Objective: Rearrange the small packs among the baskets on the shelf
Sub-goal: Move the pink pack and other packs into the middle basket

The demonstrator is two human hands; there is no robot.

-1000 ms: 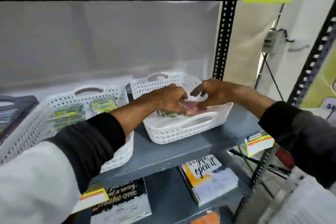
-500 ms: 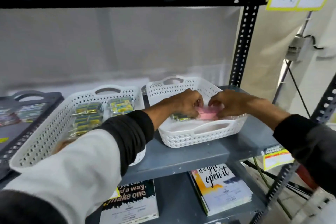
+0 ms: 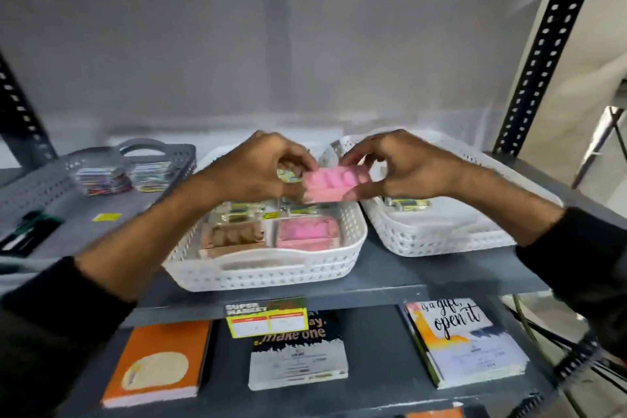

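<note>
Head view: holding one pink pack (image 3: 330, 184) aloft between both grips, left hand (image 3: 258, 170) pinching its left end, right hand (image 3: 397, 166) pinching its right end. Hovering above the middle white basket (image 3: 268, 273), over the seam with the right white basket (image 3: 441, 234). Lying below the grips, in the middle basket: another pink pack (image 3: 305, 231), a brown pack (image 3: 234, 236).

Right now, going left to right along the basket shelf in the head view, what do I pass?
Grey basket → middle white basket → pink pack held in both hands → right white basket.
</note>
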